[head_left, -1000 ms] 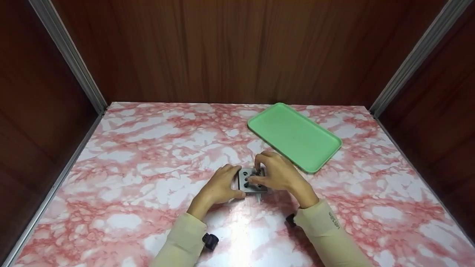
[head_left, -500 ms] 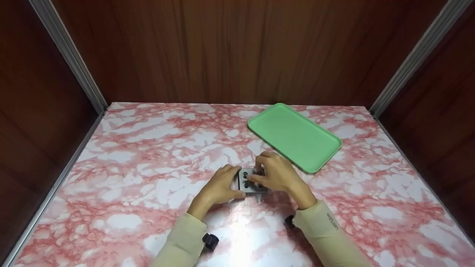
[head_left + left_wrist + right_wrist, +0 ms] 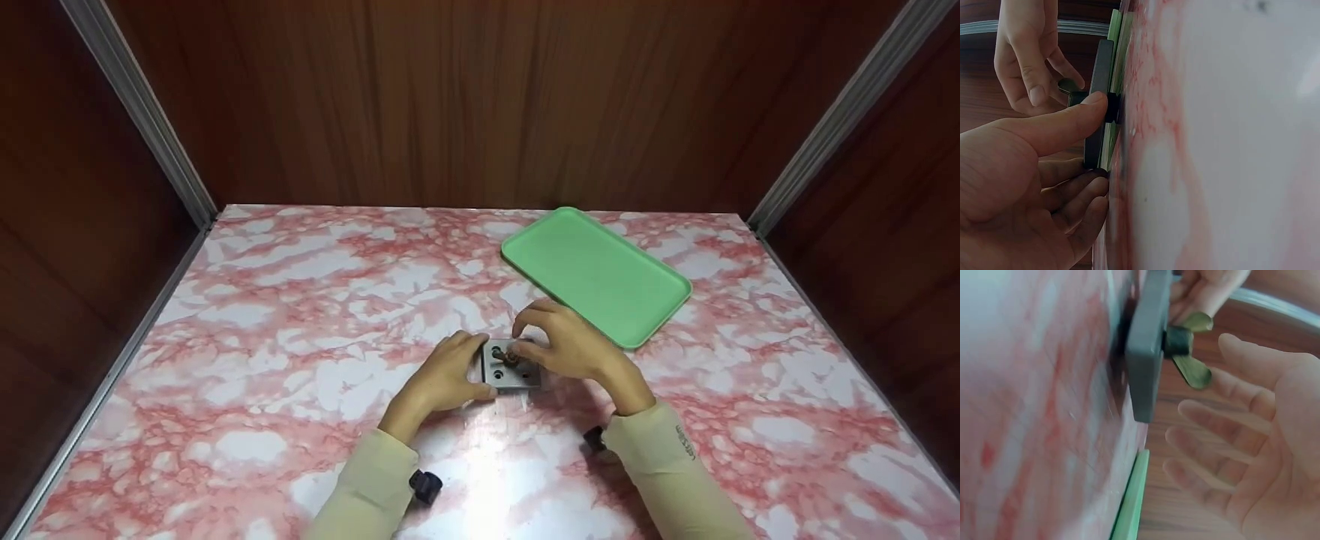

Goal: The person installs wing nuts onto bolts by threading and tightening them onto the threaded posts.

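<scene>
A grey metal plate with several dark holes (image 3: pixel 513 382) lies at the middle front of the table in the head view. My left hand (image 3: pixel 441 379) grips its left side, thumb at the near edge and fingers at the far one. From the plate's centre stands a brass-coloured wing nut (image 3: pixel 1195 373), its two wings spread in the right wrist view. Beside it is my right hand (image 3: pixel 1275 422), fingers spread and loosely bent, thumb and index finger on either side of one wing with a small gap. The plate's underside is hidden.
Behind the plate and to its right lies a green tray (image 3: pixel 600 274) with a low rim. The table (image 3: pixel 300 300) has a red-and-white marbled top. Wooden panels (image 3: pixel 480 105) enclose it at the back and both sides.
My right hand's fingers have loosened from the wing nut and the hand has shifted slightly right, uncovering the nut. The wing nut shows turned. My left hand and the plate stay in place.
</scene>
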### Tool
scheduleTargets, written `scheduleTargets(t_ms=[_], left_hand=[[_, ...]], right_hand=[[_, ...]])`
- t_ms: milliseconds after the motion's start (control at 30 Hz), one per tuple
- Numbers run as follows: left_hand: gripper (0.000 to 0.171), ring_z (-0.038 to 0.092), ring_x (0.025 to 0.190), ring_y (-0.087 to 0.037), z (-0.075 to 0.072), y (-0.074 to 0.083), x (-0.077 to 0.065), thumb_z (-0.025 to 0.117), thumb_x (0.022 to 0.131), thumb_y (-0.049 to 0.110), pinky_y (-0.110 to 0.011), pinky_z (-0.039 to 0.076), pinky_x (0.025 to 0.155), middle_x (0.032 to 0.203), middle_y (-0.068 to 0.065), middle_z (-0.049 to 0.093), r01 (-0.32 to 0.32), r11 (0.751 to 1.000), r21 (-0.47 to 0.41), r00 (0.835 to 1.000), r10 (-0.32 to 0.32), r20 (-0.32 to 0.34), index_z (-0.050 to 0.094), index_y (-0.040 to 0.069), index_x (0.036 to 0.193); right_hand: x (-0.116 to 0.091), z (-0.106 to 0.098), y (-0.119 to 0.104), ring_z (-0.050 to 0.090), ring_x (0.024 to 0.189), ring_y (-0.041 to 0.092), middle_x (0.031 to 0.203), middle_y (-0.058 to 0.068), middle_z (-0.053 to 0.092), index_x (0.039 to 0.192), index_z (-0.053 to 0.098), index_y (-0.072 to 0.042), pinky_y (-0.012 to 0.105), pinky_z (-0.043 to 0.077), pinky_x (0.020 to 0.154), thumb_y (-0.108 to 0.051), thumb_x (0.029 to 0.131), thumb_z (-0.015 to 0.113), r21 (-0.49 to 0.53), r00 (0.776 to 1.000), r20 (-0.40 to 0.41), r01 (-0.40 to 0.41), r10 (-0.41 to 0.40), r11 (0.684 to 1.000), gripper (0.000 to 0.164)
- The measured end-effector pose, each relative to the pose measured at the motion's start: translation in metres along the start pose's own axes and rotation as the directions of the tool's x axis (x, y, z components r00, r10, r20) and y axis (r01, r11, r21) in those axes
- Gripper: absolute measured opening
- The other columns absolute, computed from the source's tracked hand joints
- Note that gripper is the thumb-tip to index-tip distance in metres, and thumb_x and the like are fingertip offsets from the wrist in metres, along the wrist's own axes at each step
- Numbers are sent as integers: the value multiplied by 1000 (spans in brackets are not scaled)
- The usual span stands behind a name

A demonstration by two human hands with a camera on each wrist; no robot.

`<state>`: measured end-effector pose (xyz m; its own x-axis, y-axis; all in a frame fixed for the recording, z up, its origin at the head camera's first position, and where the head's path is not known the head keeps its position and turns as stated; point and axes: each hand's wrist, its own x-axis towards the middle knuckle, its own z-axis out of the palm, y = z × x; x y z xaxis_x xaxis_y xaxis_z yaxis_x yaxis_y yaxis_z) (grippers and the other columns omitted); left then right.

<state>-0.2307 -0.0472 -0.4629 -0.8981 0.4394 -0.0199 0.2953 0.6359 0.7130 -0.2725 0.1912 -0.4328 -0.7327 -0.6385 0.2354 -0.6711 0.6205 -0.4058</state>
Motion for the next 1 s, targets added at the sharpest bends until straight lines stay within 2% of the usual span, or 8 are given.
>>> scheduleTargets(t_ms=[267,600,1000], left_hand=[[86,47,139,-33,-1,1,0,86,90,20,-50,40,116,151,-15,51,6,1000,-14,1000,-6,-1,42,-1,160],[87,46,141,-32,0,0,1,87,89,23,-50,39,116,152,-14,51,18,1000,-14,1000,-18,1,43,1,160],[86,46,142,-34,0,-1,1,87,89,21,-51,38,118,153,-16,51,-2,1000,-6,1000,2,-4,43,-1,160]], right_hand=[[-3,-10,4,64,124,26,125,6,70,121,75,-8,48,52,106,-3,100,68,38,999,38,20,-22,999,23],[-3,-8,7,63,123,24,126,5,71,122,77,-10,47,52,106,18,92,62,26,991,45,125,-126,992,44],[-3,-6,3,62,127,27,131,8,70,127,77,-15,47,49,111,17,92,67,-8,988,99,118,-117,993,49]])
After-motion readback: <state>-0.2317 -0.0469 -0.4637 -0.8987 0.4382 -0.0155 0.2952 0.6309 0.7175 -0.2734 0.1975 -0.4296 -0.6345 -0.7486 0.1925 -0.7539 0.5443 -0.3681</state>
